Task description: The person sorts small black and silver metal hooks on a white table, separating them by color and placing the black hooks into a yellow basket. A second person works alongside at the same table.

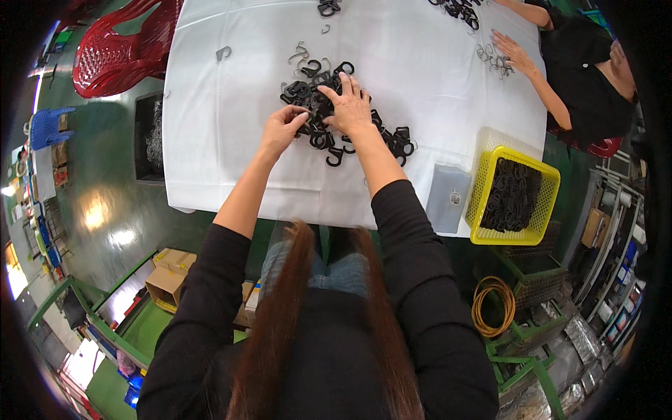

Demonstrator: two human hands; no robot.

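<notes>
1. Across the upper middle: big table (224, 140), white cloth on top, both hands over it.
2. Table's right side: co-worker (584, 70) in black top, one hand (514, 53) spread beside a scatter of metal hooks (495, 64).
3. Upper left, by table edge: red plastic chair (119, 63), woven-pattern seat.
4. Left of table, lower down: dark bin (145, 140), thin wiry pieces inside.
5. Table centre, under and around the hands: loose pile of black hook-shaped pieces (318, 105), some trailing off to the right.
6. Near right corner: yellow basket (477, 203), holds a heap of dark pieces (514, 196).
7. Just left of basket: flat grey packet (446, 192), lying on the cloth.
8. Right hand (350, 105): fingers spread, palm down, touching the pile.
9. Left hand (283, 127): thumb and fingertips drawn together at pile's left edge; can't tell if a piece is gripped.
10. Upper left of pile, well apart: single grey hook (223, 53).
</notes>
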